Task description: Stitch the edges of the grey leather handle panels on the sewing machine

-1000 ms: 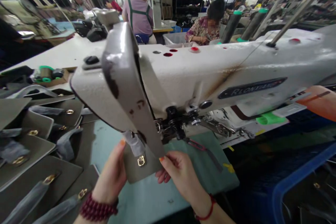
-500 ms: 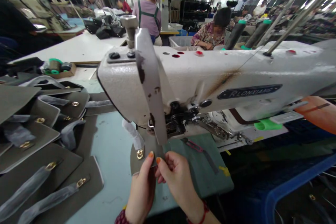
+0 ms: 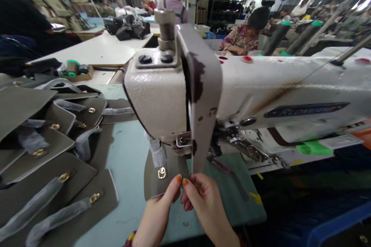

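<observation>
Under the sewing machine, a grey panel lies on the blue-green counter, its gold buckle facing up. The left hand and right hand meet at its near edge, fingers pinching it, thumbs on top and close together. Further left, more panels overlap; a pink tool rests rightward.

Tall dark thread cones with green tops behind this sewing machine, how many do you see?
2: the left cone and the right cone stand side by side beyond the white sewing machine, right of the view's middle. Others could be hidden behind it.
</observation>
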`<state>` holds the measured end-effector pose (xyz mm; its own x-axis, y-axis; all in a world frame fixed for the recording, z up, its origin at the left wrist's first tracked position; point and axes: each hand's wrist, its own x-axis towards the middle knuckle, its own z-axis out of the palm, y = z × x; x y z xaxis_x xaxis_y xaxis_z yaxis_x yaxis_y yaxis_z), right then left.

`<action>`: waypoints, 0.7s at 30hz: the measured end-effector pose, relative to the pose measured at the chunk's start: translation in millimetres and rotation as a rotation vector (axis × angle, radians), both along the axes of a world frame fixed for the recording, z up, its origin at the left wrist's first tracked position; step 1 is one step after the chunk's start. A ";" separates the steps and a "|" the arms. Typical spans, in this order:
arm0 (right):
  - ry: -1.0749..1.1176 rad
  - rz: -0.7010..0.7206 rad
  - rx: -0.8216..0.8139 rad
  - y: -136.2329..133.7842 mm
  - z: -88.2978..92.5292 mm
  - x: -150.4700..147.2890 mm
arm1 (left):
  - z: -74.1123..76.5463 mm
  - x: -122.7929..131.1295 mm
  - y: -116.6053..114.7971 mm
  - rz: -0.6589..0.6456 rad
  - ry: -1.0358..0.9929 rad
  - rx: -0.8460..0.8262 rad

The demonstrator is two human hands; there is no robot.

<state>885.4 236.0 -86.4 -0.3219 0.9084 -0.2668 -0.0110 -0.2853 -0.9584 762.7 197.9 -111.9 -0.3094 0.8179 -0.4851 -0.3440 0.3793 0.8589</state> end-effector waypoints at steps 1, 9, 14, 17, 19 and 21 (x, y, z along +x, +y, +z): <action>0.002 -0.005 0.005 0.9 0.0 -0.7 | 0.5 -0.3 0.9 0.004 -0.007 -0.002; 0.005 -0.018 0.035 14.8 -2.4 -8.4 | 11.1 -7.8 19.2 -0.072 0.004 0.026; 0.046 -0.030 0.004 27.2 -3.3 -15.6 | 22.1 -11.1 33.4 -0.155 0.023 0.127; 0.082 -0.025 -0.003 34.2 -7.7 -20.3 | 22.3 -14.3 41.2 -0.177 0.006 0.088; 0.097 -0.029 0.006 37.8 -11.6 -22.8 | 21.0 -16.1 45.8 -0.165 -0.001 0.070; 0.106 -0.039 0.014 39.9 -14.9 -24.4 | 20.3 -17.1 50.4 -0.122 0.006 0.082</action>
<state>861.0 275.8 -101.3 -0.3123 0.9241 -0.2201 -0.1234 -0.2692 -0.9551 745.6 248.3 -91.6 -0.2078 0.8866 -0.4132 -0.2941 0.3462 0.8909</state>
